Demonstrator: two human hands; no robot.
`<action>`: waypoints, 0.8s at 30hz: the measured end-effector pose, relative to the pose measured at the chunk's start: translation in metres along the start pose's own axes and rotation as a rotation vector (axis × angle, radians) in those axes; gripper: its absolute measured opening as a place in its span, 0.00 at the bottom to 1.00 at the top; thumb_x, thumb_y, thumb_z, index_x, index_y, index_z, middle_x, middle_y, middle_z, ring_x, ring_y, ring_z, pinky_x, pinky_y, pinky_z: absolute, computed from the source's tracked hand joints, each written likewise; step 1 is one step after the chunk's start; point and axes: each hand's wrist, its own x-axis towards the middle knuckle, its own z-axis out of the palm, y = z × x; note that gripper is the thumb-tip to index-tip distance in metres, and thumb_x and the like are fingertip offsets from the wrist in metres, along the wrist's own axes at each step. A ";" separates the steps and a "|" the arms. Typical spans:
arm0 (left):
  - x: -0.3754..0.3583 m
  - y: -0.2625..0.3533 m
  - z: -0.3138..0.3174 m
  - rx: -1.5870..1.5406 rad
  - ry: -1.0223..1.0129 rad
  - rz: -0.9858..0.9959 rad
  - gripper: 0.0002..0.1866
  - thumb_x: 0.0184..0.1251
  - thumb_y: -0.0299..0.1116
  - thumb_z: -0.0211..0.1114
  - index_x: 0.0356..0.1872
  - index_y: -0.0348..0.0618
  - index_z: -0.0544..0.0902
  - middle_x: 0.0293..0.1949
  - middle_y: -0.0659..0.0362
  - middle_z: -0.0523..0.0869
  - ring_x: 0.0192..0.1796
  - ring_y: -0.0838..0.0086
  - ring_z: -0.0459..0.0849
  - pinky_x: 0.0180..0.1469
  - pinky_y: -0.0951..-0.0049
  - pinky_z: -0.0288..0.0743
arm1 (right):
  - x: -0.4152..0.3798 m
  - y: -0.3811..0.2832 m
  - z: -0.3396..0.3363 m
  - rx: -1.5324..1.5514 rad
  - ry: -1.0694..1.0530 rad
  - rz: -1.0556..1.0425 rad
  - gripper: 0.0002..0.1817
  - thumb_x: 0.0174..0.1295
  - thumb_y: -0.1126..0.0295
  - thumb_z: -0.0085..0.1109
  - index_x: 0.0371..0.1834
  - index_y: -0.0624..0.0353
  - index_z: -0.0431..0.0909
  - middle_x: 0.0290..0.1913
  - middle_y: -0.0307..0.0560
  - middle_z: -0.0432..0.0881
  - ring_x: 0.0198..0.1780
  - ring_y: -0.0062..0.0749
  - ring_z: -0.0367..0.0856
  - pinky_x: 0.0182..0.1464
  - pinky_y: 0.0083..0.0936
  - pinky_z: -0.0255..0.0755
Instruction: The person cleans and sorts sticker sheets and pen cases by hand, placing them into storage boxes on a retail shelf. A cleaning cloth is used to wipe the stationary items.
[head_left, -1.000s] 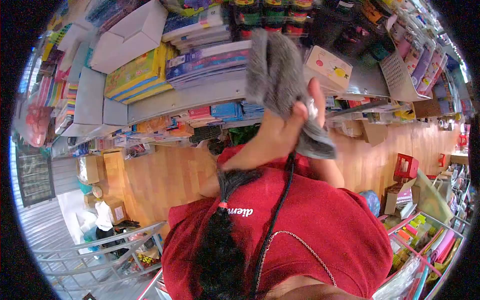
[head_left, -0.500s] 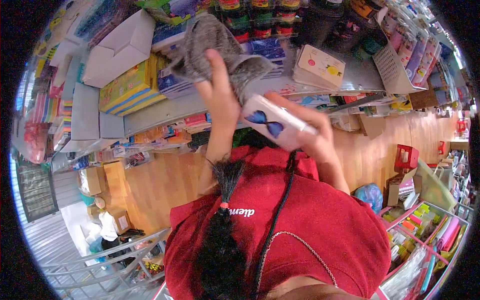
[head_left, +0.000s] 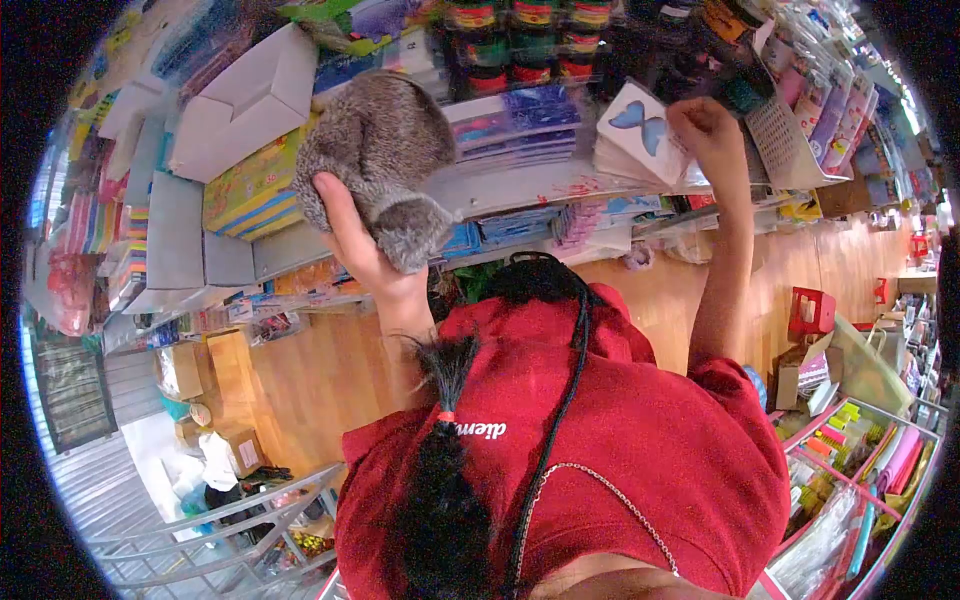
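Observation:
My left hand [head_left: 355, 235] is closed around a bunched grey fuzzy cloth [head_left: 385, 140], raised in front of the shelf. Its thumb lies across the cloth, and the fingers behind are hidden. On the shelf sits a stack of small white booklets or cards [head_left: 640, 135]; the top one has a blue butterfly-like print. Against the right edge of that stack rests my right hand [head_left: 708, 138], with curled fingers and nothing visible in them.
Flat packs [head_left: 515, 130] lie left of the stack, with paint jars [head_left: 530, 40] behind them. An open white box [head_left: 245, 100] stands above yellow boxes [head_left: 250, 185]. A perforated white basket [head_left: 790, 145] is at the right. A red stool [head_left: 810, 312] stands on the wooden floor [head_left: 320, 370].
The butterfly-print white item went from my right hand onto the stack, covering the lemon print. My right hand moved up and right; my left hand and the cloth shifted left and down.

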 end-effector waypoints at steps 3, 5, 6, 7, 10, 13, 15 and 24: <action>0.000 0.006 -0.009 -0.055 0.021 -0.060 0.28 0.64 0.51 0.49 0.56 0.38 0.68 0.54 0.55 0.72 0.55 0.67 0.70 0.57 0.67 0.63 | 0.000 -0.008 0.008 -0.302 0.080 -0.147 0.09 0.52 0.67 0.58 0.31 0.61 0.79 0.28 0.47 0.81 0.32 0.32 0.80 0.37 0.28 0.71; 0.001 0.011 -0.019 -0.079 0.063 -0.078 0.28 0.64 0.51 0.49 0.56 0.38 0.68 0.53 0.55 0.73 0.55 0.68 0.71 0.56 0.67 0.63 | 0.000 -0.008 0.008 -0.495 0.152 -0.288 0.08 0.52 0.67 0.58 0.31 0.61 0.79 0.30 0.49 0.81 0.34 0.38 0.80 0.39 0.29 0.71; -0.003 0.022 -0.019 -0.085 0.054 -0.154 0.28 0.64 0.51 0.49 0.56 0.39 0.68 0.54 0.57 0.73 0.55 0.68 0.71 0.56 0.67 0.64 | -0.003 -0.013 0.006 -0.486 0.168 -0.370 0.08 0.51 0.68 0.58 0.32 0.60 0.79 0.32 0.50 0.80 0.37 0.43 0.78 0.42 0.30 0.69; -0.006 0.026 -0.024 -0.042 0.012 -0.051 0.28 0.64 0.52 0.49 0.56 0.39 0.68 0.54 0.57 0.73 0.55 0.68 0.71 0.56 0.68 0.64 | -0.009 -0.026 0.008 -0.461 0.202 -0.329 0.09 0.52 0.68 0.58 0.33 0.60 0.78 0.34 0.51 0.80 0.39 0.43 0.77 0.44 0.29 0.68; -0.005 0.032 -0.044 -0.090 0.068 0.015 0.25 0.64 0.48 0.50 0.54 0.38 0.69 0.51 0.57 0.74 0.51 0.71 0.73 0.53 0.69 0.66 | -0.028 -0.072 0.020 -0.127 0.200 -0.253 0.07 0.57 0.70 0.55 0.34 0.63 0.77 0.32 0.43 0.79 0.36 0.26 0.75 0.44 0.22 0.67; -0.004 0.056 -0.065 -0.195 0.095 -0.188 0.21 0.65 0.43 0.52 0.51 0.37 0.70 0.46 0.57 0.77 0.43 0.74 0.76 0.45 0.74 0.70 | -0.051 -0.125 0.057 0.117 0.025 -0.343 0.14 0.54 0.65 0.59 0.38 0.64 0.75 0.37 0.44 0.79 0.39 0.30 0.75 0.45 0.25 0.67; -0.011 0.068 -0.065 -0.180 0.098 -0.259 0.21 0.65 0.43 0.53 0.51 0.37 0.70 0.46 0.57 0.77 0.41 0.75 0.77 0.44 0.77 0.70 | -0.070 -0.156 0.100 0.353 -0.247 -0.578 0.28 0.49 0.61 0.63 0.51 0.64 0.69 0.51 0.50 0.73 0.52 0.35 0.71 0.54 0.28 0.63; 0.022 0.136 -0.092 0.869 -0.850 -0.412 0.31 0.61 0.59 0.48 0.45 0.35 0.73 0.34 0.47 0.81 0.38 0.61 0.80 0.40 0.67 0.70 | -0.121 -0.181 0.212 0.656 -0.661 -0.239 0.28 0.51 0.77 0.54 0.59 0.61 0.63 0.54 0.47 0.70 0.56 0.29 0.66 0.59 0.25 0.57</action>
